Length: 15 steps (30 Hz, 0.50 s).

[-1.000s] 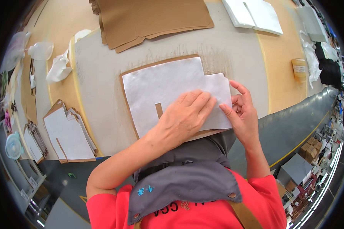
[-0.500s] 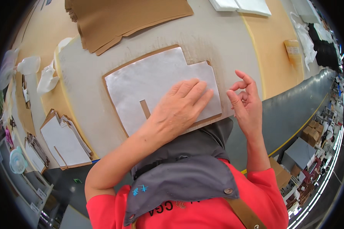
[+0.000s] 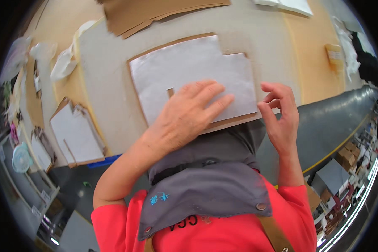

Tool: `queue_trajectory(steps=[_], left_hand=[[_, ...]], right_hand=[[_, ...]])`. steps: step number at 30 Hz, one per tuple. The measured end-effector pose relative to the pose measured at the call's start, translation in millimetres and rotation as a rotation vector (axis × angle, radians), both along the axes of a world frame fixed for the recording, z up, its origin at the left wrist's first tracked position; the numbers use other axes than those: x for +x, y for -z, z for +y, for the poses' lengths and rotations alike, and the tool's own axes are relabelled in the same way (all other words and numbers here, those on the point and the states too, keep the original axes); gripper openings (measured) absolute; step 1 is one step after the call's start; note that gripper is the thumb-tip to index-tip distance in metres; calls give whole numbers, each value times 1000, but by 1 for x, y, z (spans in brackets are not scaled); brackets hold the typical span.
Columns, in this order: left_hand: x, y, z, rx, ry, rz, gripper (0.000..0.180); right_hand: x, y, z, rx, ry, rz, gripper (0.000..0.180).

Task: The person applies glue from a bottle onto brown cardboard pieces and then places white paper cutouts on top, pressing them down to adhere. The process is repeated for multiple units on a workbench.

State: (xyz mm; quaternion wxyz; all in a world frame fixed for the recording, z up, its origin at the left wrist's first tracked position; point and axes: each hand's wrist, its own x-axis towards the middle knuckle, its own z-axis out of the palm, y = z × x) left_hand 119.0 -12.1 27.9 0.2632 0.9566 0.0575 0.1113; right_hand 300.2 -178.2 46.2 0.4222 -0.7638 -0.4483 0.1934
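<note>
A white sheet [image 3: 189,69] with a stepped corner lies on a brown cardboard piece [image 3: 227,122] of the same shape, on the grey work mat [image 3: 256,29]. My left hand [image 3: 187,113] lies flat on the sheet's near part, fingers spread and pointing right. My right hand [image 3: 281,115] hovers at the right edge of the cardboard, fingers apart and curled, holding nothing. A small brown slot shows in the sheet just above my left hand.
A stack of brown cardboard pieces [image 3: 155,12] lies at the far edge. A pile of similar white-on-brown pieces [image 3: 75,132] sits to the left. White sheets [image 3: 290,5] lie far right. A crumpled white bag [image 3: 65,63] sits at the mat's left edge.
My right hand has let go of the sheet's right edge and lifted slightly away. My left hand stays pressed on the sheet; the view has shifted.
</note>
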Motion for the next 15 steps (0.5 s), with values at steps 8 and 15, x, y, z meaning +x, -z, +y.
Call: queue_trajectory(steps=[8,15], left_hand=[[-87,-12,9,69,-159,77,50],[-115,-1,-5,87,-223,100,47]], right_hand=[[-54,14,19,34,-631,-396,40],[-57,18,19,-17,-731,-536,42]])
